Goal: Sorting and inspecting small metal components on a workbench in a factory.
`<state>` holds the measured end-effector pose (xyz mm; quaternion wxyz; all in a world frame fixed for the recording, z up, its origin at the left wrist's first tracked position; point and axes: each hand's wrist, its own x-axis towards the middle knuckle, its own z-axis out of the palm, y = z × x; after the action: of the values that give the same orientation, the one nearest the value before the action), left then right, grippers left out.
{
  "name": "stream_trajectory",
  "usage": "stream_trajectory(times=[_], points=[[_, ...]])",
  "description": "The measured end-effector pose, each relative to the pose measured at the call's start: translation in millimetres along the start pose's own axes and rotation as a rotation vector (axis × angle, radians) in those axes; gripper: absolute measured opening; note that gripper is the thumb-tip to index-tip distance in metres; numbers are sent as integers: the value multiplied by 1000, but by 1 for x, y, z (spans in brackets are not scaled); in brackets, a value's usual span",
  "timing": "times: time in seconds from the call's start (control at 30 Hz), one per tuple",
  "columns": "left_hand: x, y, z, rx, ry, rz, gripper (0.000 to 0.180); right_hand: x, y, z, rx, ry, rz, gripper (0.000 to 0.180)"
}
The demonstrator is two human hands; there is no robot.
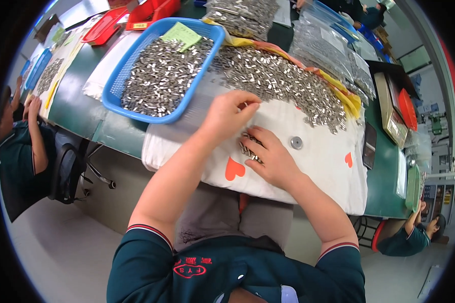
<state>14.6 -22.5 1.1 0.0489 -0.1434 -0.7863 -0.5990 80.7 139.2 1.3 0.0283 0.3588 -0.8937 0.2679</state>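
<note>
My left hand (229, 114) hovers over the white cloth (318, 161), fingers curled at the near edge of a big heap of small silvery metal pieces (283, 81). My right hand (270, 156) rests on the cloth just below it and grips a short row of the same metal pieces (247, 148) between thumb and fingers. A small round metal disc (297, 142) lies on the cloth right of my right hand. The cloth has orange heart prints (234, 169).
A blue plastic basket (117, 83) full of metal pieces, with a green paper slip, sits on the green table (78, 108) left of the heap. Clear bags of parts (328, 48) lie behind. Red trays stand at the back. Other people sit at left (20, 151) and lower right (409, 237).
</note>
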Motion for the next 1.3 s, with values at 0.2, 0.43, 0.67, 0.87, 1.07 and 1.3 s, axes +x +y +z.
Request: stream_trajectory(times=[0.2,0.43,0.67,0.87,1.07,1.3], points=[[0,-5,1,-37,-19,-9,14,-14,1,0,9,24,2,33],[2,-10,6,-5,-8,33,15,-14,-2,-1,-47,44,4,21],[4,-15,4,-16,18,-14,16,-10,4,3,-52,71,-88,16],[2,-12,5,-16,18,-14,15,-16,0,4,-156,74,-51,14],[1,-8,5,-28,46,15,15,-19,0,6,-164,73,80,17],[-15,27,-24,-319,67,-21,15,19,-5,-22,136,-8,486,24]])
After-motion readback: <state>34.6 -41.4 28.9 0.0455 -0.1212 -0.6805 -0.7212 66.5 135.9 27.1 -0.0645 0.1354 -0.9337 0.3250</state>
